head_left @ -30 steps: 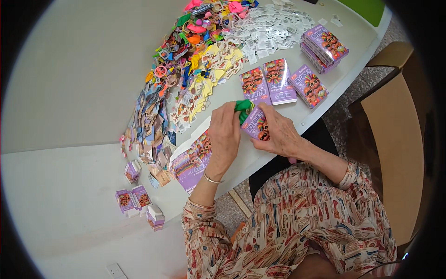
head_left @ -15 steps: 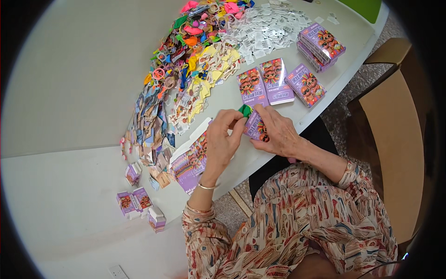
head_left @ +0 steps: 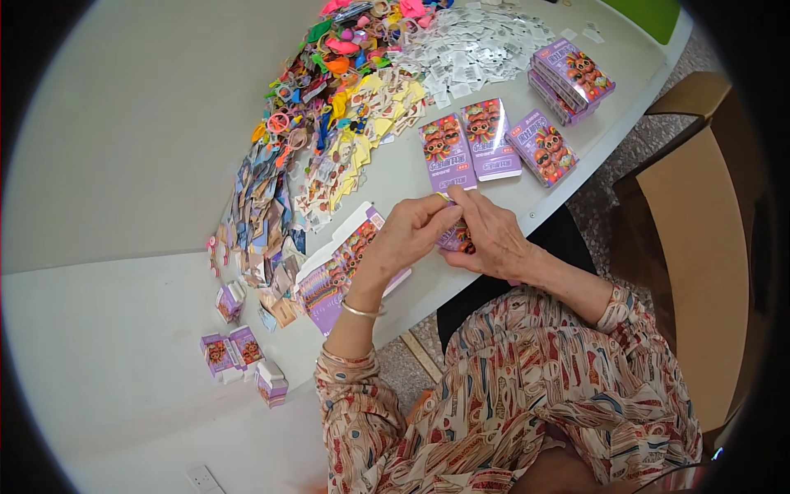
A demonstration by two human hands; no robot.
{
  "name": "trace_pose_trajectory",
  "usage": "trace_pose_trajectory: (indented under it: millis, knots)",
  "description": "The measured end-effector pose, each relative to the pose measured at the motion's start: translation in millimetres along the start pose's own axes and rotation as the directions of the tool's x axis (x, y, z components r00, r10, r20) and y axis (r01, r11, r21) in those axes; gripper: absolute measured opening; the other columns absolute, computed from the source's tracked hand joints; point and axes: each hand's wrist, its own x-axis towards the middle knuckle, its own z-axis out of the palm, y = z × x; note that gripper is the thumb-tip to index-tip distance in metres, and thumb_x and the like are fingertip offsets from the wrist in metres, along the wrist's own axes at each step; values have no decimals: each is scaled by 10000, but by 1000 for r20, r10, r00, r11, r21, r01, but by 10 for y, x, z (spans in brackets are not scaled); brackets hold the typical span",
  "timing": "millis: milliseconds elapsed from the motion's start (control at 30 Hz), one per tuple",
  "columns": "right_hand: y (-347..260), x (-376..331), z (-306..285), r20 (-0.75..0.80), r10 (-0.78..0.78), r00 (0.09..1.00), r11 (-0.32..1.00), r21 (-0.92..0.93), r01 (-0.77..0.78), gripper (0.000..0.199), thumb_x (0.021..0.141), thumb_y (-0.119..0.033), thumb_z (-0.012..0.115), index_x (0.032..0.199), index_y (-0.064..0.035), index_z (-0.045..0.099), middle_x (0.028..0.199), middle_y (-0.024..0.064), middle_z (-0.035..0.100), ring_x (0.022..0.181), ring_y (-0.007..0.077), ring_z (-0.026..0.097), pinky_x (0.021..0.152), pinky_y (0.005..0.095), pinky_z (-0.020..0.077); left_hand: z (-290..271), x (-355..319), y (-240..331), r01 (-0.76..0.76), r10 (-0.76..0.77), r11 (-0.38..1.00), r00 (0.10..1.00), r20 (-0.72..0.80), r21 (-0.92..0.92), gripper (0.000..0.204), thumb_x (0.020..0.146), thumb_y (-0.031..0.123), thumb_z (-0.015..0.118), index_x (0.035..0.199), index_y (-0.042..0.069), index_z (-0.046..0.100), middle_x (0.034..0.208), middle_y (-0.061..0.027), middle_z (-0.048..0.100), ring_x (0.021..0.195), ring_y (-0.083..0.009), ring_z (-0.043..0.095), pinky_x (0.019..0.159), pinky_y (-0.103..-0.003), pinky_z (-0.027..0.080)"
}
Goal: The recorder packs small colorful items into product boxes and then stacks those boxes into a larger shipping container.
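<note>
My right hand [head_left: 494, 235] is closed around a small purple carton [head_left: 457, 240] printed with red cartoon figures, and its fingers cover much of it. At the carton's far end, my left hand [head_left: 409, 235] has thumb and fingers pinched together; what lies between them is hidden. Just beyond my hands lie two purple cartons, one [head_left: 445, 151] at the left and another [head_left: 490, 140] beside it. A third carton [head_left: 544, 148] lies to their right. Under my left forearm, a fanned stack of flat purple cartons [head_left: 333, 284] rests on the table.
Along the table's far left run heaps of colourful small toys and balloons [head_left: 338, 66], yellow cards [head_left: 351, 169], folded papers [head_left: 262, 206] and white sachets [head_left: 481, 45]. Stacked cartons [head_left: 573, 74] stand at the far right. Several small boxes [head_left: 230, 350] sit at left. A brown chair [head_left: 691, 247] is at right.
The green piece that my left fingers held at the carton's end is out of sight now. My left fingers have moved right, closer against the carton and my right hand.
</note>
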Motion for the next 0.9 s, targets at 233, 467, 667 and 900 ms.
trace_pose_trajectory:
  millis: [233, 467, 667, 900]
  knots:
    - [59, 14, -79, 78, 131, 988, 991, -37, -128, 879, 650, -216, 810, 1355, -1, 331, 1030, 170, 541, 879, 323, 604, 679, 399, 520, 261, -167, 105, -151, 375, 890, 780, -500, 431, 137, 851, 85, 672, 964, 8, 660, 889, -114, 667, 783, -200, 640, 713, -296, 488]
    - [64, -12, -42, 21, 9, 1000, 999, -37, -8, 857, 668, -232, 797, 1333, 40, 328, 1069, 214, 539, 926, 360, 602, 725, 408, 523, 284, -46, 18, -294, 579, 797, 619, -531, 528, 174, 786, 14, 692, 953, -1, 648, 1052, -124, 626, 924, -285, 595, 779, -358, 484]
    - [27, 6, -104, 86, 121, 989, 991, 55, -126, 864, 665, -232, 796, 1333, 41, 322, 1082, 223, 537, 934, 371, 601, 733, 411, 522, 423, -80, -178, -254, 600, 781, 559, -573, 570, 161, 770, -13, 692, 921, -14, 638, 1097, -135, 582, 989, -294, 558, 821, -392, 464]
    - [-5, 24, -155, 97, 27, 995, 998, 61, -33, 793, 640, -213, 793, 1298, -25, 391, 997, 180, 530, 850, 347, 609, 674, 401, 517, 308, -169, -289, -246, 172, 945, 934, -313, -216, 180, 922, 113, 585, 988, -35, 663, 1277, -129, 506, 1201, -238, 488, 978, -319, 405]
